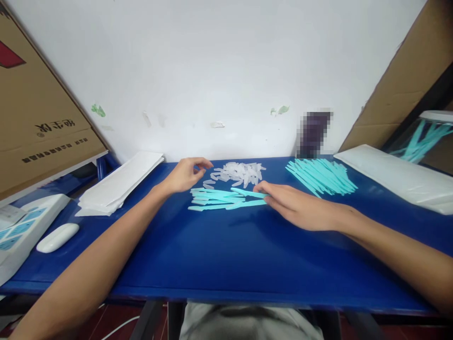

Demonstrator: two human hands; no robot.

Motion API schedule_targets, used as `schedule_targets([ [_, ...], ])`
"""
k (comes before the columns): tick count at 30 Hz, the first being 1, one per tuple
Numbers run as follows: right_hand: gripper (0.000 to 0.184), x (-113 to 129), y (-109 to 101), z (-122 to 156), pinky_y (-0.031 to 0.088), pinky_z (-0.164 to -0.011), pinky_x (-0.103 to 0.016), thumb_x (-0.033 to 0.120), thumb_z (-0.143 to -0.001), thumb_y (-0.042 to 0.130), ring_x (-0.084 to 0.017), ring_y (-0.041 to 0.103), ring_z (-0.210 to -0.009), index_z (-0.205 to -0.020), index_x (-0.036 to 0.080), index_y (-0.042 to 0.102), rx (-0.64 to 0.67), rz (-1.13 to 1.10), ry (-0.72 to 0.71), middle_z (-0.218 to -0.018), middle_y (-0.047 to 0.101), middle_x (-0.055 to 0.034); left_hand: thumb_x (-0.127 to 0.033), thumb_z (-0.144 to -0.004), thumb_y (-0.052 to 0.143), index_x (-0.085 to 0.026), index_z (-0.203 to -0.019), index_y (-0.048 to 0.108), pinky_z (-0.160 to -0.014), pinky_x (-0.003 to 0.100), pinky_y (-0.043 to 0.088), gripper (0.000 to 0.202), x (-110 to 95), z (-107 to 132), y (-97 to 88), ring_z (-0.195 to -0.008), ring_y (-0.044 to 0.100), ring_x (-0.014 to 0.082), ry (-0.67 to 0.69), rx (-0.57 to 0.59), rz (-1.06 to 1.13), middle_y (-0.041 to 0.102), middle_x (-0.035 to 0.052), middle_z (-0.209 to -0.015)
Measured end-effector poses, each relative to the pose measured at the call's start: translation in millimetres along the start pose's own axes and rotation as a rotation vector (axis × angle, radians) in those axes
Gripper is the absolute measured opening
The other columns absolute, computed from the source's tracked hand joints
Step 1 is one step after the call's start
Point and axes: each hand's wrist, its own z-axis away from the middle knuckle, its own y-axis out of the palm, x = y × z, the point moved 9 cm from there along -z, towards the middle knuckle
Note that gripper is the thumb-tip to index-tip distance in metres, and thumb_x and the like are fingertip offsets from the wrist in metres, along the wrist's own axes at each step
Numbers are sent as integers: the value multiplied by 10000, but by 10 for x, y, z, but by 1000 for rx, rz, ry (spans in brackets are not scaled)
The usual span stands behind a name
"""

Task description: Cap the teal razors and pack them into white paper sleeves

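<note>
My left hand (187, 174) hovers at the left edge of a heap of small translucent blade caps (240, 173), its thumb and fingers apart with nothing visible between them. A small group of turquoise eyebrow razors (212, 197) lies in front of the caps, their narrow ends pointing left. My right hand (293, 203) pinches the right-hand end of a turquoise razor (249, 192); another razor's end (251, 203) meets the same fingertips. Whether both are gripped, I cannot tell. A larger pile of similar turquoise razors (322, 176) lies beyond my right hand.
Everything rests on a blue table (226, 264) against a white wall. White flat packets (120, 184), a white oval case (58, 237) and a white device (31, 226) stand left. A white plastic sleeve (396, 177) and a clear tub of turquoise sticks (424, 137) are right. Cardboard (46, 94) flanks the table.
</note>
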Motion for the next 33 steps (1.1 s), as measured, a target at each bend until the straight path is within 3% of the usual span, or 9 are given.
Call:
schedule_targets([
  [3, 335, -26, 43, -4, 449, -939, -408, 349, -1034, 274, -272, 559, -1150, -1302, 228, 436, 7, 3, 15, -1291, 589, -136, -261, -900, 502, -184, -1099, 712, -854, 338, 526, 300, 102, 101, 117, -1004, 657, 218, 19, 87, -123, 715, 83, -1143],
  [7, 373, -55, 61, -9, 464, -924, -413, 360, -1034, 279, -275, 589, -1132, -1340, 231, 449, -13, 11, 34, -1291, 619, -125, -358, -973, 475, -230, -1148, 723, -901, 327, 497, 329, 61, 155, 231, -1075, 636, 214, 146, 229, -182, 696, 79, -1187],
  [15, 497, -112, 56, -29, 419, -1047, -440, 511, -1030, 290, -284, 552, -1254, -1400, 261, 506, -73, 47, 73, -1375, 606, -90, -329, -996, 474, -250, -1121, 755, -952, 328, 465, 318, 127, 154, 325, -1136, 639, 214, 200, 371, -277, 683, 74, -1261],
  [22, 452, -102, 33, -86, 487, -946, -412, 450, -1041, 289, -267, 631, -1140, -1304, 237, 590, -144, 93, 44, -1286, 667, -79, -329, -936, 595, -201, -1016, 776, -932, 295, 488, 235, 171, 77, 350, -1104, 680, 220, 150, 340, -220, 737, 69, -1177],
  [33, 399, -119, 31, -85, 529, -846, -392, 372, -1049, 305, -257, 685, -1032, -1264, 248, 618, -162, 256, 74, -1172, 717, -78, -299, -837, 675, -163, -874, 765, -728, 259, 513, 167, 231, 43, 289, -812, 705, 181, 57, 164, -87, 771, 64, -894],
])
